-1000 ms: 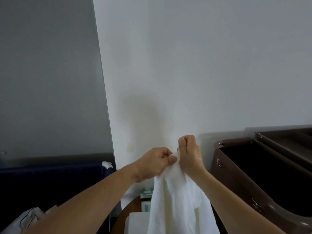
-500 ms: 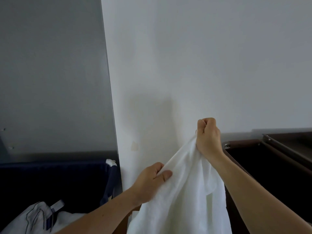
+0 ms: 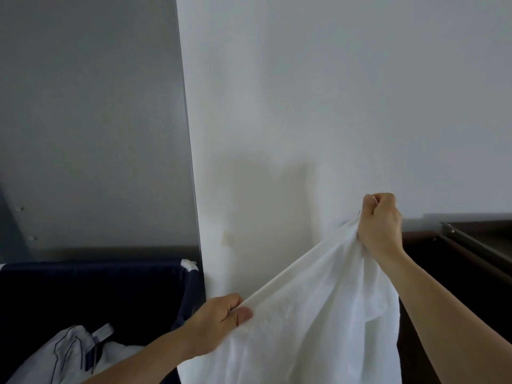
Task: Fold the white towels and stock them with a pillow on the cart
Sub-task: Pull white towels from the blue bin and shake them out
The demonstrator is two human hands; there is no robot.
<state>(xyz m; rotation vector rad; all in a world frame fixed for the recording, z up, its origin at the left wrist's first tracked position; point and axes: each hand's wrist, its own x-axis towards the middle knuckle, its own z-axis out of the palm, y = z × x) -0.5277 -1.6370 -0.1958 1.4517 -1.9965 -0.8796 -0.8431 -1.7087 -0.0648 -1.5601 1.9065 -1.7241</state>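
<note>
Nearest the camera, the white towel hangs in loose folds below both hands, its top hem pulled into a straight sloping line from lower left up to the right. The left hand pinches that hem at its low end, thumb on top of the cloth and fingers curled beneath. The right hand is higher and well apart from the left, closed in a fist round a bunched corner of the towel.

To the left of the towel, below the left forearm, a dark navy fabric bin holds crumpled white linen with thin dark piping and a small label. To the right of the towel, behind the right forearm, stands a dark brown cart with a raised rim; its inside is too dark to read.

Behind the towel rises a white wall, with a grey panel adjoining it on the left.
</note>
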